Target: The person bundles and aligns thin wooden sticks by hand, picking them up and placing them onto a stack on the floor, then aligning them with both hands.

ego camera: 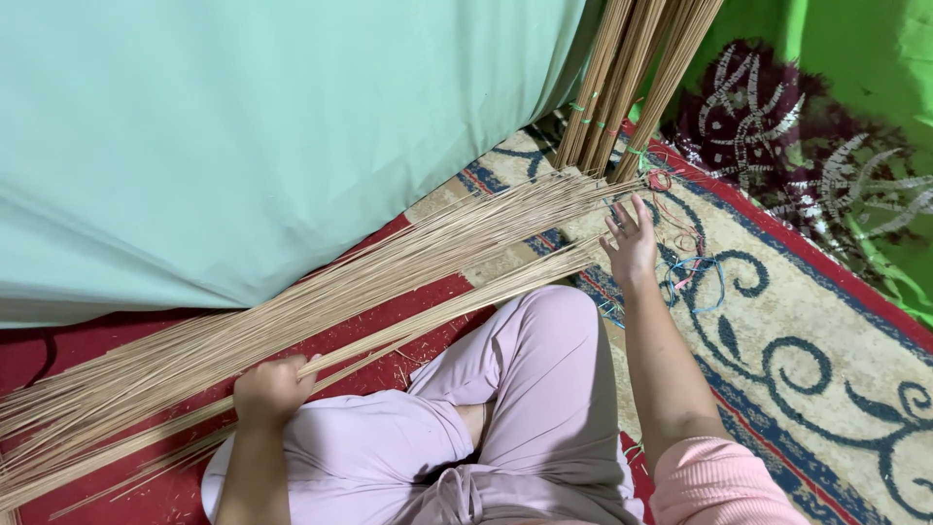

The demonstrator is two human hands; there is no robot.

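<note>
Light, springy thin sticks [321, 292]: left hand [267, 389] fingers grip mid-length, lower left; right hand [630, 243] fingers spread at tips

The room is evenly and softly lit, with colours strong and clean. No glare shows anywhere. Faint shadows gather under the pale cloth [243, 126] and beneath the sticks [321, 301] on the rug [836, 350]. Focus is sharp through the middle; the lower corners soften slightly, and straight lines bow a little toward the edges.
</note>
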